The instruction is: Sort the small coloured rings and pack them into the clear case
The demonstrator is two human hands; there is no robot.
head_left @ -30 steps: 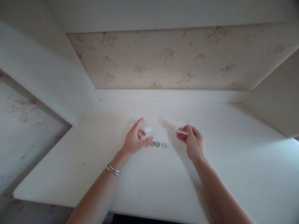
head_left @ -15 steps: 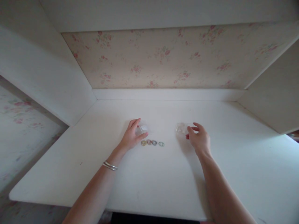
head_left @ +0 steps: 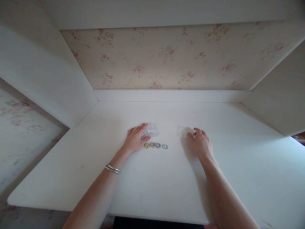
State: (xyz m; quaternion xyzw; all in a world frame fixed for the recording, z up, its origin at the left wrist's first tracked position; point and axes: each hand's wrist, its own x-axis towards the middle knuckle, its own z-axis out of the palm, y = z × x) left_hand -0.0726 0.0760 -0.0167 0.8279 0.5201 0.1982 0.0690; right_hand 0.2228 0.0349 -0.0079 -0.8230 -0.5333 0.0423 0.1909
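My left hand (head_left: 137, 138) is on the left side of a clear plastic box (head_left: 152, 128), thumb at the near edge and fingers over the far side. The box rests on the white table. In my right hand (head_left: 201, 143), thumb and fingers pinch a second clear plastic piece (head_left: 183, 131), perhaps a lid; its right end is hidden by the fingers. Between the hands, nearer me, several small rings lie in a row: a yellowish ring (head_left: 147, 145), a reddish ring (head_left: 152, 144), a grey ring (head_left: 158, 145) and a thin greenish ring (head_left: 165, 146).
The white tabletop (head_left: 152, 181) has a low back ledge (head_left: 166, 95) with floral wallpaper (head_left: 154, 57) above it. White panels (head_left: 47, 66) close in the left, right and top. A small dark mark (head_left: 82, 167) shows on the table at left.
My left fingers have flattened over the box, which now shows further to the right. My right hand has moved slightly left and turned with its plastic piece. The rings have stayed put.
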